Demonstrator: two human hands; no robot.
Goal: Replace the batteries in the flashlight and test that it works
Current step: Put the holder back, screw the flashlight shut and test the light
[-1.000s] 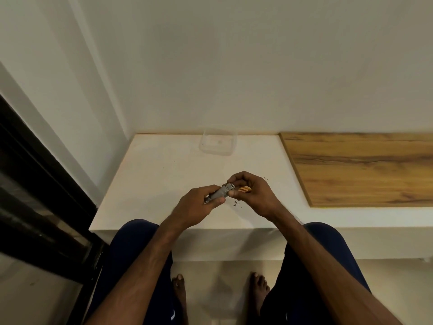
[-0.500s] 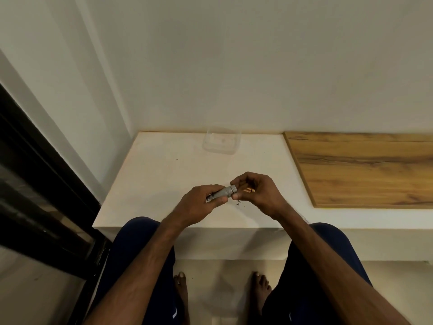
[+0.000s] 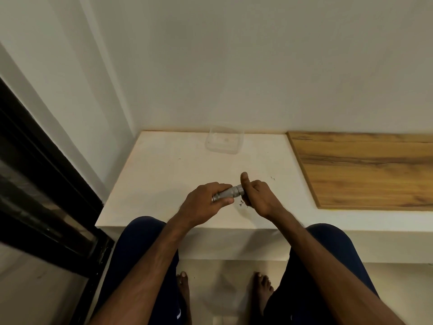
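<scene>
Flashlight (image 3: 228,193) between left hand (image 3: 203,205) and right hand (image 3: 258,198) over counter (image 3: 164,174); container (image 3: 223,142) behind, board (image 3: 363,170) right.

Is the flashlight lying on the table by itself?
No, the left hand grips the flashlight by its barrel and the right hand holds its wider end.

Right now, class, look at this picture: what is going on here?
Someone seated holds a small silver flashlight over the white ledge. The left hand grips its barrel; the right hand wraps round its wider end, thumb raised. A clear container stands at the back by the wall.
</scene>
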